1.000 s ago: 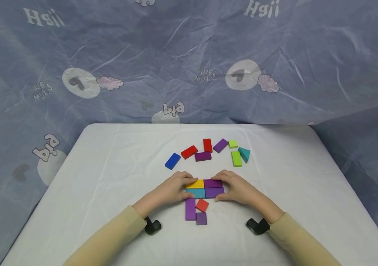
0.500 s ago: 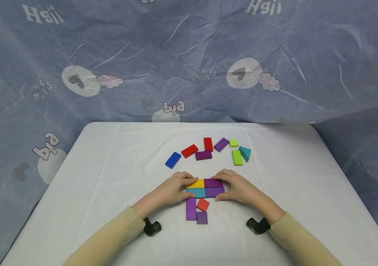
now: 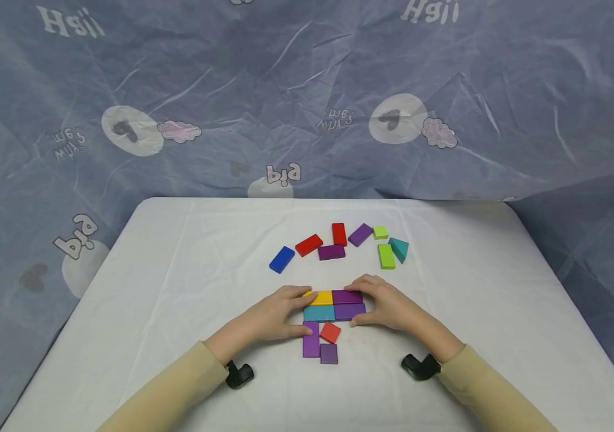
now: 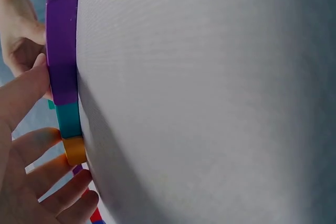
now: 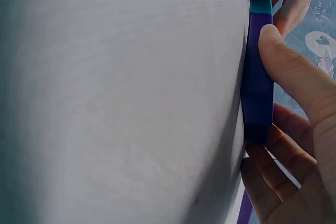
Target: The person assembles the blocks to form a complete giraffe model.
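Small red block lay close by, loose blocks beyond, left hand resting loosely on yellow block and long purple block, right hand gripping purple pair.

A creased blue-grey cloth backdrop stretches in the head view from 9 o'clock through 12 to 3, darker at 3. White lettering shows at 1 o'clock; at 10, a pale disc bears a grey heart beside a pink cloud. Toward 6 o'clock spreads a white surface, far corners rounded, evenly lit.
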### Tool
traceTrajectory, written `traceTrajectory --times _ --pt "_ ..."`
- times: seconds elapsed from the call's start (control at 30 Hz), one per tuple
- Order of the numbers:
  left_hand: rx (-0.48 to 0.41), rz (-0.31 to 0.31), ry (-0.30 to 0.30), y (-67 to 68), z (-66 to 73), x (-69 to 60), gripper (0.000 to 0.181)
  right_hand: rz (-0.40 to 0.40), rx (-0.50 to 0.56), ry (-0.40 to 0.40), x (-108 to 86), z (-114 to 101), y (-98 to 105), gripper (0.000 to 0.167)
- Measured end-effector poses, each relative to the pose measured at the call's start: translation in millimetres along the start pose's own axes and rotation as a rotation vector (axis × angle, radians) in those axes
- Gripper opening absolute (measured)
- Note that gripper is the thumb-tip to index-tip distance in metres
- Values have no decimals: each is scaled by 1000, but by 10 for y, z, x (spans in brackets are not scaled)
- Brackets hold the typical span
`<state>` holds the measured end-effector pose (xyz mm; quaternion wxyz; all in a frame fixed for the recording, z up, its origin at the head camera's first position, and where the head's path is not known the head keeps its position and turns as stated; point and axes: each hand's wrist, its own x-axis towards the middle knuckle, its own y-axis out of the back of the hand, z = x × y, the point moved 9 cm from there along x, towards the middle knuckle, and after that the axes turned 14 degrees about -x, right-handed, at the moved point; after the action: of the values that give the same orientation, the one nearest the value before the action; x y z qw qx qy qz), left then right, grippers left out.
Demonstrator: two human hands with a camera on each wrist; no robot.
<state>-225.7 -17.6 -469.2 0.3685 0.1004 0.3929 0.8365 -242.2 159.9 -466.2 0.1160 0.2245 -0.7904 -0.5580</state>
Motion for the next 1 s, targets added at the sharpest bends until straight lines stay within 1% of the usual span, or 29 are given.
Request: traceTrajectory --times 0.17,0.27,0.3,0.37,0.43,0.5,0.53,0.6,0.73,0.8,0.87,1.0 --pt "0 -7 14 -3 -1 -19 73 -6 4 -1 9 -9 9 63" --pt "5 -9 18 -11 -10 -22 74 16 27 -16 37 32 110 62" --pt "2 -10 17 -14 -12 -21 74 34 31 -29 55 69 167 60" --pt "3 -11 16 -22 -21 -16 74 94 21 -60 107 176 310 52" --pt "3 -9 12 -27 -29 -11 74 148 -29 -107 165 321 450 45" --pt "-7 -5 10 -30 -34 -9 75 168 -102 -153 223 471 539 41" --pt "-9 -2 7 -35 -35 -9 74 168 -134 -172 246 539 568 41" --pt "-12 0 4 -47 -34 -10 74 130 -177 -204 282 661 575 45" --pt "-26 -5 10 -72 -35 -15 73 29 -173 -232 319 813 491 57" --pt "-26 -7 15 -69 -36 -17 73 -1 -163 -232 329 844 453 60" --pt "-21 -5 18 -59 -37 -18 74 -8 -156 -233 336 870 433 62" --pt "-9 0 15 -34 -45 -16 74 16 -157 -232 331 886 454 63"
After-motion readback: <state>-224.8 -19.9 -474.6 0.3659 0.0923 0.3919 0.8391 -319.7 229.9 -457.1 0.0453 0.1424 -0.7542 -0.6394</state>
